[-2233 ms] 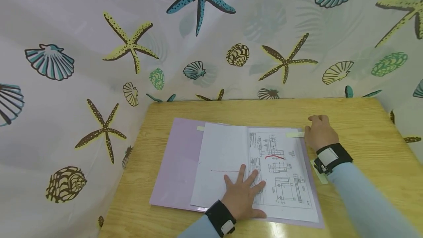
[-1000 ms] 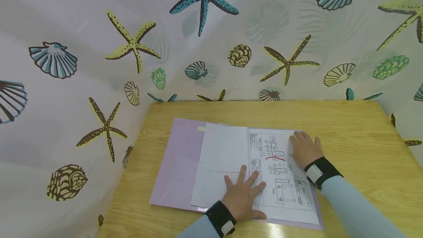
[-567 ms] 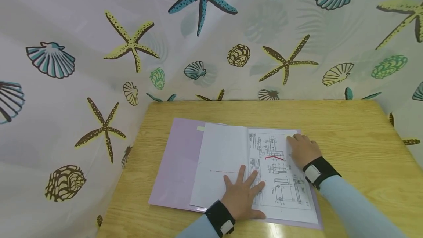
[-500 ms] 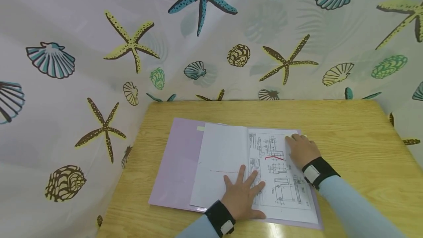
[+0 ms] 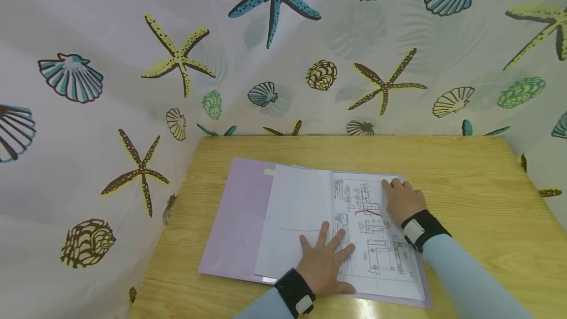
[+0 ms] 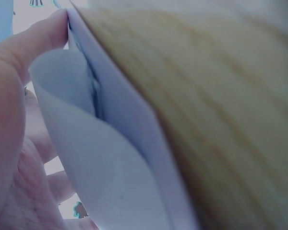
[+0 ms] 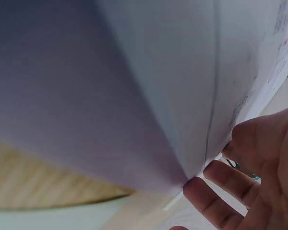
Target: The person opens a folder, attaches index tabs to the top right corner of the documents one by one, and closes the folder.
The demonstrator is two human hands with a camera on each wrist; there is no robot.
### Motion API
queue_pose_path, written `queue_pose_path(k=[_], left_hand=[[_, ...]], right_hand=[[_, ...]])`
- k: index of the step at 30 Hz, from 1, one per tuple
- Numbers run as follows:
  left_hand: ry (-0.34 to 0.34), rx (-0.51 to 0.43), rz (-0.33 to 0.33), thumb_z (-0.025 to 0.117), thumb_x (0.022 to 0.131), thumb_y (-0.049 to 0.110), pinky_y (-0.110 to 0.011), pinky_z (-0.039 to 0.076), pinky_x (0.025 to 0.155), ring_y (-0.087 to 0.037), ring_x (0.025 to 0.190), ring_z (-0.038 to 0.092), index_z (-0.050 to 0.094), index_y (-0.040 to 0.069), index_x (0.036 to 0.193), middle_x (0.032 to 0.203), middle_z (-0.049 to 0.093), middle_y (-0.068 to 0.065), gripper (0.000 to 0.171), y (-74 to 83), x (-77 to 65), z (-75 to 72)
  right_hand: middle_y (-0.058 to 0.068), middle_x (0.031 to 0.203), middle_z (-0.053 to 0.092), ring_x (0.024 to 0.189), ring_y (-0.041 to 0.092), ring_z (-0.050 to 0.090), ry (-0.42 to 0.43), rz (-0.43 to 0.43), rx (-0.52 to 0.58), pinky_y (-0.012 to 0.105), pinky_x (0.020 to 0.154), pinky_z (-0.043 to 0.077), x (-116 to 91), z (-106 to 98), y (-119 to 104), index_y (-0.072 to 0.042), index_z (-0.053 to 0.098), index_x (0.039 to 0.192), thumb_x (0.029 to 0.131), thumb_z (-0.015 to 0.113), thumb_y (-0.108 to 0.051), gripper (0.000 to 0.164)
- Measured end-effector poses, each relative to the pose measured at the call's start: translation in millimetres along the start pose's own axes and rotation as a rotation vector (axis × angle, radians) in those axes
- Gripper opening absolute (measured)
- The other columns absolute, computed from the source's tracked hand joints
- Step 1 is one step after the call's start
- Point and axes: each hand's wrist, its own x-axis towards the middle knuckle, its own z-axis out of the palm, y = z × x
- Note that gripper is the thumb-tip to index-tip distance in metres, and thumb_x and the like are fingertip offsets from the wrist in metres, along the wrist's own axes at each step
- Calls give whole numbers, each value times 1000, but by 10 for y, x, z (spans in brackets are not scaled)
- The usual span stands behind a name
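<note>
An open lilac folder (image 5: pixel 236 220) lies on the wooden table, holding a blank white page (image 5: pixel 294 196) on the left and a technical drawing sheet (image 5: pixel 383 250) with a red line on the right. My left hand (image 5: pixel 321 265) rests with spread fingers across the crease near the lower edge, where the paper bows up in the left wrist view. At the sheet's upper right corner, my right hand (image 5: pixel 403 201) touches the page edge with gently bent fingers (image 7: pixel 209 206). A pale strip (image 7: pixel 170 203) shows by those fingertips in the right wrist view.
Another pale yellow strip (image 5: pixel 268 172) sits at the top of the folder's left cover. The wooden table (image 5: pixel 469 176) extends around the folder, and a curtain (image 5: pixel 283 107) printed with starfish and shells hangs behind and to the left.
My right hand has moved left from beside the folder onto the sheet's upper right corner, covering the yellow strip that stuck out there. My left hand has stayed in place.
</note>
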Motion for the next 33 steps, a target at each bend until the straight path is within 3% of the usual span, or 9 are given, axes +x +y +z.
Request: queue_pose_path(k=[6,9,18,21,26,29,33], left_hand=[[4,0,0,43,58,86,-78,24,75,-40,135,4,33,40,139,150,18,1,94,12,6,-2],[6,2,-1,43,58,86,-78,25,75,-40,135,4,34,40,139,150,18,2,93,17,6,-5],[-3,-3,8,44,58,85,-78,23,76,-41,135,3,32,40,140,151,17,1,94,19,19,-3],[-8,1,7,43,58,85,-78,24,75,-41,135,3,32,40,140,151,18,1,94,17,15,-10],[-15,4,5,42,58,85,-78,24,75,-40,135,3,32,40,139,151,18,1,93,16,14,-10],[-18,3,5,43,59,85,-78,24,76,-40,135,3,31,40,140,151,18,1,94,18,16,-14],[-19,7,7,43,58,85,-78,25,76,-40,135,4,32,40,140,150,18,1,94,23,18,-20]], right_hand=[[27,126,40,111,49,35,-38,70,57,68,81,30,-17,-15,20,-7,41,137,90,52,-14,48],[27,128,39,113,51,32,-19,105,51,68,82,27,-55,9,56,-9,42,137,91,52,-19,48],[30,123,41,111,50,32,-16,176,54,68,83,26,-139,-119,94,7,48,123,90,53,-21,43],[28,123,43,112,49,33,-34,168,45,67,84,28,-134,-169,103,11,52,116,91,51,-20,39],[30,122,46,109,50,39,-97,127,63,67,84,29,-117,-217,85,6,46,127,93,47,-16,41],[31,122,45,109,50,40,-108,117,37,67,83,30,-109,-231,67,2,45,130,92,50,-14,42],[29,129,41,114,50,35,-87,95,-14,67,85,29,-101,-224,49,4,50,125,87,57,-13,42]])
